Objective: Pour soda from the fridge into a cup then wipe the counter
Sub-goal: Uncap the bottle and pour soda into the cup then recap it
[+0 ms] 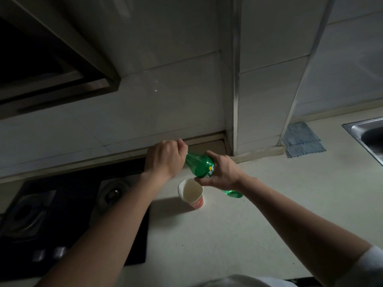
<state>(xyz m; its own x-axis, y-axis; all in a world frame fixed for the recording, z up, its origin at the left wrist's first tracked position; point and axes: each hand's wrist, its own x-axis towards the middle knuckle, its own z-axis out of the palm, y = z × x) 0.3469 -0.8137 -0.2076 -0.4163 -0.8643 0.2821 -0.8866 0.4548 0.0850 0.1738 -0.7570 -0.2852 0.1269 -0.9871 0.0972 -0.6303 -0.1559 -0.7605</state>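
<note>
- Head view: dim kitchen, with a pale surface (269, 204) running from the stove (62, 204) at its left end to the sink (364, 131) at its right edge.
- The soda bottle (200, 164), green plastic, is held in the air over the back half of the surface.
- Right-hand grip (222, 172): fingers and thumb wrapped round the labelled body.
- Left-hand grip (163, 157): fist curled over the neck end.
- The long axis is slanted, with the neck up toward the back-left wall and the base down toward the front-right.
- The cup (198, 204) stands upright on the surface, just below the bottle's middle and between the two wrists. The right thumb is the nearer to its rim.
- My read is that the cap is being worked. The mouth points away from the cup, so the neck must swing round and down before pouring.
- Hidden: the left fist covers the cap and mouth, so I cannot tell whether the cap is on or off.
- The light is too low to read any liquid level in the cup or the bottle.
- A blue cloth (302, 139) lies at the back edge by the tiled column, well apart from both hands.
</note>
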